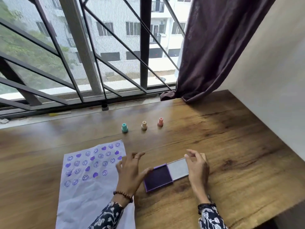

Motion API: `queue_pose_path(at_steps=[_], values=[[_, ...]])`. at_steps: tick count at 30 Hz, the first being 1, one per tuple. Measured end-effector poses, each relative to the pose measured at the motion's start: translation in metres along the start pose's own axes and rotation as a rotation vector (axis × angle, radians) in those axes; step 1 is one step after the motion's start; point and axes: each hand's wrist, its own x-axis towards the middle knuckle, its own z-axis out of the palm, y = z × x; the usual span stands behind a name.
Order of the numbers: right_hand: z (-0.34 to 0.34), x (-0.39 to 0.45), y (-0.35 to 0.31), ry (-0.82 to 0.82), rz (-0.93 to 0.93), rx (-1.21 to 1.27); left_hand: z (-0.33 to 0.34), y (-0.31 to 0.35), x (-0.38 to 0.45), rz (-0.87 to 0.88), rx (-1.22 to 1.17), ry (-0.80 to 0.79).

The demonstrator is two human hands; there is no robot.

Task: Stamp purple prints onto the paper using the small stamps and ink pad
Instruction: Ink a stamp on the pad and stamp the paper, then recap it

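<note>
A white sheet of paper (92, 192) lies at the near left, its upper half covered with purple smiley and heart prints. To its right the purple ink pad (158, 177) lies open, its grey lid (178, 168) folded out flat beside it. My left hand (130, 172) hovers with fingers spread over the paper's right edge, the thumb touching the pad's left rim. Over the lid's right end my right hand (197, 167) has its fingers on the lid's edge. Three small stamps stand upright further back: teal (125, 127), beige (144, 125) and pink (160, 121).
The wooden table (231, 146) meets a barred window at the back and a white wall on the right. A dark purple curtain (206, 55) hangs onto the table's far right corner. A small dark cap (104, 106) and a yellow stick (57, 114) rest on the sill.
</note>
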Motion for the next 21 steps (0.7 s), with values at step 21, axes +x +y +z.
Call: queue_pose_path(at_steps=[21], values=[[0.108, 0.113, -0.036, -0.393, -0.126, 0.043, 0.060, 0.059, 0.157, -0.254, -0.476, 0.066]])
